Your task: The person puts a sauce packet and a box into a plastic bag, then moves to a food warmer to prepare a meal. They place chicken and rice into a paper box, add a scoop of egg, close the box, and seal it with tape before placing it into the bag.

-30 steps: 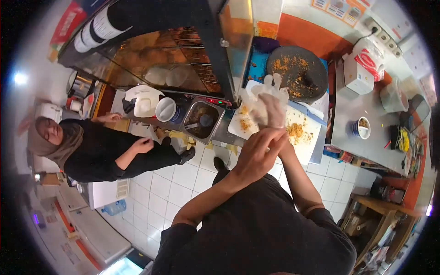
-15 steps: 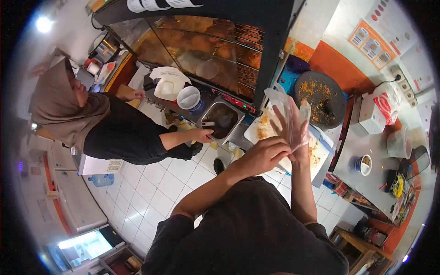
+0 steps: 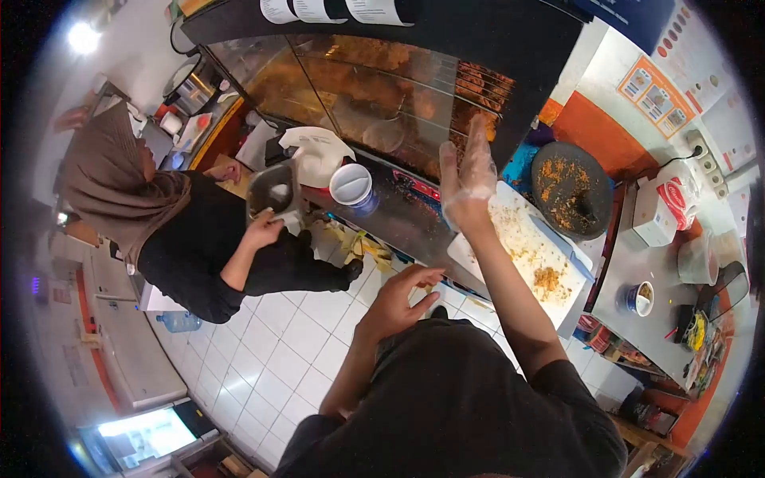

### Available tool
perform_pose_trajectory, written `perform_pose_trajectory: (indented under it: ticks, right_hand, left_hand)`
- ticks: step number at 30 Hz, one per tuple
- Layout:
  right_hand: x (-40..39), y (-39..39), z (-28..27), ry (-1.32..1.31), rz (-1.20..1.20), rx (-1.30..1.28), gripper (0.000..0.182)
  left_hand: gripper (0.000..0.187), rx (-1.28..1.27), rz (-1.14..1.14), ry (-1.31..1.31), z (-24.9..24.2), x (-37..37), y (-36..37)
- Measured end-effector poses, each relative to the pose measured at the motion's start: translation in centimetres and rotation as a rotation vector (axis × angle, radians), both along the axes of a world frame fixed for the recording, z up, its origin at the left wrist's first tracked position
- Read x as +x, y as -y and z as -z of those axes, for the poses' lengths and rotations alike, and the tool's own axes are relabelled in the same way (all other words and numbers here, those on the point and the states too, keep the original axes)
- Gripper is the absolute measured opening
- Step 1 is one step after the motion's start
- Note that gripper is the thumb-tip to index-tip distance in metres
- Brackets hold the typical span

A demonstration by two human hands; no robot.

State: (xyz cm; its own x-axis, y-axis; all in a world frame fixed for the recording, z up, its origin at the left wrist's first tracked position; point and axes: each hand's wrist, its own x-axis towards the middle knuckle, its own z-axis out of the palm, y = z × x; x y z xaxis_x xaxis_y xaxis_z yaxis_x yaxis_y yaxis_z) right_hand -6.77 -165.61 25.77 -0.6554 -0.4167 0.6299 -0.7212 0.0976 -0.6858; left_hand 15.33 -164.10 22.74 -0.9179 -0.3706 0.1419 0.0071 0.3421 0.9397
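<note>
My right hand (image 3: pixel 470 171), in a clear plastic glove, reaches up in front of the glass display case (image 3: pixel 358 88). Its fingers are stretched out and hold nothing. Bare and low at the front of my body, my left hand (image 3: pixel 398 301) has its thumb and fingers apart, with nothing in it. Below my right forearm lies a white cutting board (image 3: pixel 510 231) with orange-brown crumbs and a knife (image 3: pixel 562 247) along its far side. A dark stone mortar (image 3: pixel 570 191) with crumbly food in it stands just beyond the board.
At the left, a co-worker (image 3: pixel 199 231) in dark clothes holds a metal pan (image 3: pixel 275 195). A white-and-blue tub (image 3: pixel 352 187) sits on the counter before the case. On the right-hand metal table stand a paper cup (image 3: pixel 640 299) and a clear plastic container (image 3: pixel 700 259).
My left hand has let go of the glove and dropped down and left. My gloved right hand has moved toward the case. The co-worker has lifted the metal pan off the counter leftward.
</note>
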Motion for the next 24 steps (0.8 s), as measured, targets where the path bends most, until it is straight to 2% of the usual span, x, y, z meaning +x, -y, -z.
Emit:
perform_pose_trajectory:
  ticks: [2, 4, 6, 8, 11, 12, 14, 15, 18, 22, 24]
  right_hand:
    - [1.0, 2.0, -0.4, 0.016, 0.000, 0.043, 0.069]
    - [1.8, 3.7, -0.6, 0.058, -0.015, 0.145, 0.081]
    - [1.9, 4.1, -0.9, 0.081, 0.010, 0.116, 0.080]
    - [0.3, 3.9, -0.4, -0.374, 0.050, 0.328, 0.074]
    - [-0.6, 4.0, -1.7, -0.499, 0.347, 0.322, 0.065]
    - [-2.2, 4.2, 0.4, -0.500, 0.354, 0.329, 0.065]
    - [-5.9, 4.8, 6.7, -0.647, 0.653, 0.629, 0.056]
    - [-7.1, 4.9, 7.4, -0.586, 0.649, 0.650, 0.054]
    - [-8.8, 5.0, 6.8, -0.337, 0.556, 0.499, 0.050]
    - [-9.0, 6.2, 6.2, -0.159, 0.464, 0.179, 0.047]
    - [-8.7, 7.0, 6.0, -0.082, 0.398, 0.025, 0.046]
  left_hand:
    - [0.037, 0.030, -0.001, 0.166, 0.6, 1.6, 1.0]
    - [0.040, -0.013, 0.040, 0.094, 2.4, 2.7, 1.8]
    - [0.041, -0.012, 0.084, 0.247, 1.9, 3.5, 2.5]
    - [0.042, -0.004, 0.122, 0.287, 1.6, 4.2, 3.7]
    - [0.044, -0.017, 0.196, 0.296, 1.9, 5.3, 6.6]
    - [0.045, -0.024, 0.195, 0.311, 2.1, 5.7, 7.7]
    - [0.047, -0.021, 0.191, 0.335, 2.3, 6.6, 9.3]
    - [0.048, -0.037, 0.183, 0.328, 2.2, 6.9, 10.5]
    - [0.049, -0.075, 0.168, 0.307, 2.7, 8.3, 13.6]
    - [0.049, -0.017, 0.177, 0.369, 3.9, 9.8, 17.1]
    - [0.050, -0.068, 0.190, 0.407, 4.6, 10.7, 18.8]
